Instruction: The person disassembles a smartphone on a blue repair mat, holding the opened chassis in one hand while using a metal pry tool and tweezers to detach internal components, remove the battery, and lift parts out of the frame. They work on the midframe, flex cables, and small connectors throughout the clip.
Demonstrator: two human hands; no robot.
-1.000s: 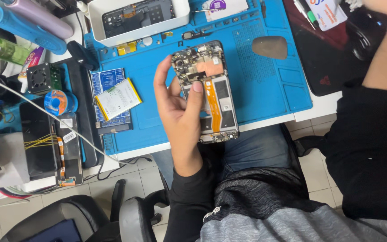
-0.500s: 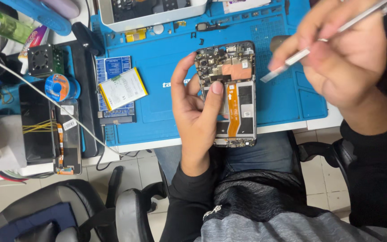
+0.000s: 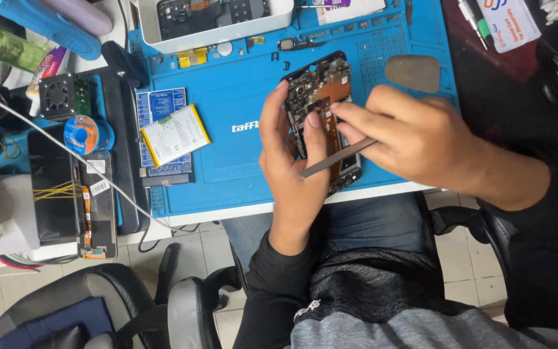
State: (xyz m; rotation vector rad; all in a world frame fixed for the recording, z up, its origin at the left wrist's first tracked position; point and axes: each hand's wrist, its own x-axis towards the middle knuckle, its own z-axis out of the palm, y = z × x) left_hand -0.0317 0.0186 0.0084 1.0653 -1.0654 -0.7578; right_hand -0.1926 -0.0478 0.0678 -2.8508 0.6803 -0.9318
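Observation:
My left hand (image 3: 292, 168) grips an opened phone (image 3: 321, 90) with its back cover off, circuit board and an orange flex cable showing, above the blue work mat (image 3: 240, 84). The left thumb lies across the phone's middle. My right hand (image 3: 414, 139) comes in from the right and covers the phone's right side. It holds metal tweezers (image 3: 337, 159), whose grey shaft slants down-left across the phone toward the left palm. The tweezers' working tip is hidden under my fingers.
A loose white and yellow battery (image 3: 174, 134) lies on the mat's left part, over a blue card. A white tray (image 3: 217, 22) with phone parts stands at the mat's far edge. A solder spool (image 3: 87, 134), a small fan (image 3: 59, 95) and a dark phone panel (image 3: 98, 203) sit left.
My right hand came in from the upper right with the tweezers and now rests over the phone. The left hand with the phone stayed over the mat's near edge.

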